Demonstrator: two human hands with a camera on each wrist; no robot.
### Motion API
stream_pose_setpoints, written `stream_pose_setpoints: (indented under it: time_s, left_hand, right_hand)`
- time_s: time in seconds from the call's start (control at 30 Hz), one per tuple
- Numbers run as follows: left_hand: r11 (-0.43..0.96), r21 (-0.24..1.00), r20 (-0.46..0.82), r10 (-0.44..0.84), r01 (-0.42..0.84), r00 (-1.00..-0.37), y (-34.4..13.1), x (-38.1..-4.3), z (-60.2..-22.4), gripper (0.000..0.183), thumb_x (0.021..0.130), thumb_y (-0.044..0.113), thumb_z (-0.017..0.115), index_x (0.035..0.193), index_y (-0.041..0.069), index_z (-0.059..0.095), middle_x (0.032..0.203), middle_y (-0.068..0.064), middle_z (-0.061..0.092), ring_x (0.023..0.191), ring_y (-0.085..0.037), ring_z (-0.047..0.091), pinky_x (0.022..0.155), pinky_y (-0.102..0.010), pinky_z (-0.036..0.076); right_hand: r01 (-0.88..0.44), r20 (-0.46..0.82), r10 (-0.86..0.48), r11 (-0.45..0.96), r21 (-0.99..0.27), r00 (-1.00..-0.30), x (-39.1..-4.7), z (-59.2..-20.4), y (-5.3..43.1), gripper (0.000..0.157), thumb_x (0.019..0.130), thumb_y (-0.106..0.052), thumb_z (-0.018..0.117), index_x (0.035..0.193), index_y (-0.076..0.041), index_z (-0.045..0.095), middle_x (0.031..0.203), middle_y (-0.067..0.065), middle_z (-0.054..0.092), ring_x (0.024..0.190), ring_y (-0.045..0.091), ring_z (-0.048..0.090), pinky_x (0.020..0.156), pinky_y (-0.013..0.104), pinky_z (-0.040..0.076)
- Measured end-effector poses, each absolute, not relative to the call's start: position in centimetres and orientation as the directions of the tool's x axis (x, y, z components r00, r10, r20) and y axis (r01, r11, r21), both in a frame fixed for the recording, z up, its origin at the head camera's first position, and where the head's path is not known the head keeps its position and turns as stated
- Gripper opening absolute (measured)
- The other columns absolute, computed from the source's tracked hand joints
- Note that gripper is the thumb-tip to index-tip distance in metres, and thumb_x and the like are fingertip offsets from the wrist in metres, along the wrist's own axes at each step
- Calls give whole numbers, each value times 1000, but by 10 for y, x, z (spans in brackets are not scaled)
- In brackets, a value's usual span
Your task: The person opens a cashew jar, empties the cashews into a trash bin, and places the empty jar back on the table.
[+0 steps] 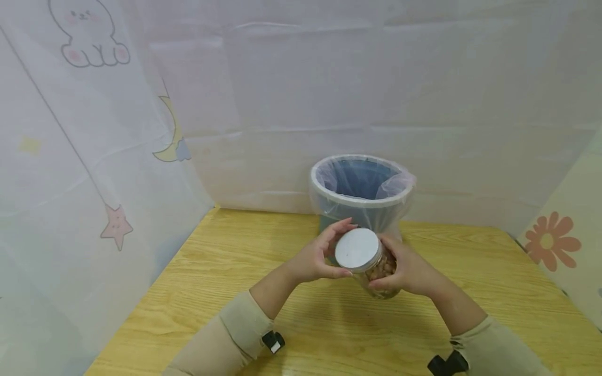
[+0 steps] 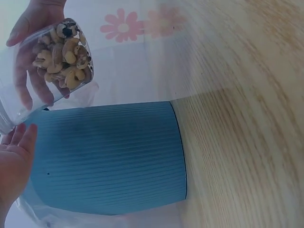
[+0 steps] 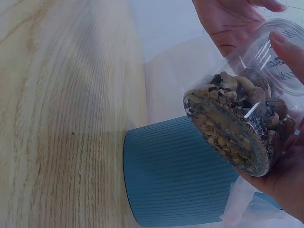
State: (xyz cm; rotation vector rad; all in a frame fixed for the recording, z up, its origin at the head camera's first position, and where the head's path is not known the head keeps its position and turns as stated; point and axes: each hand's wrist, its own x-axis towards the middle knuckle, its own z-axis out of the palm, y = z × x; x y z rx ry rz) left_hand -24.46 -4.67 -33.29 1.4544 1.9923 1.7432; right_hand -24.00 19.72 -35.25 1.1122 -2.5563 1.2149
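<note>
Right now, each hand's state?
Left hand: at the round, flat white lid; grip cannot be told.
Right hand: holding the clear cylindrical jar.

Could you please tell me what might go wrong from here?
The jar is tilted and raised off the table, so it might slip if the right hand loosens. The left hand is at the lid; if that came off suddenly, some nut-like pieces could spill. The bin stands just beyond the hands, so a careless movement might bump it.
</note>
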Motion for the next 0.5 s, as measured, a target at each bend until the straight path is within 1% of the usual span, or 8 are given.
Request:
stream_pose_setpoints:
  time_s: [0.07,0.23,0.3,0.5]
  left_hand:
    - [-104,822,456,710,560,-537,-46,-247,-336,91,71,-17,66,142,-7,10,144,-26,23,126,-28,34,94,-30,42]
    - [-54,821,426,720,569,-547,-45,-257,-350,95,71,-11,71,144,2,13,146,-15,24,125,-21,35,93,-28,43]
    - [-44,822,419,722,568,-550,-44,-260,-354,96,71,-9,72,145,6,14,147,-10,25,126,-18,35,94,-28,42]
    - [-33,835,397,727,549,-560,-44,-260,-357,95,71,-6,73,145,10,17,143,-8,28,123,-15,37,94,-28,42]
  right_hand:
    - [-656,372,-583,405,-637,-722,-240,-353,197,85,65,-25,83,135,-14,37,121,1,49,104,13,51,82,30,46]
    - [-661,363,-614,366,-655,-701,-241,-355,197,88,65,-26,83,138,-20,33,123,-1,49,105,14,51,82,30,47]
    - [-669,368,-623,357,-652,-690,-242,-355,197,88,65,-26,83,138,-20,33,123,-1,48,105,14,51,82,31,47]
    - [-676,360,-637,361,-642,-682,-242,-356,197,85,65,-27,83,135,-20,35,121,-3,49,104,13,52,83,30,47]
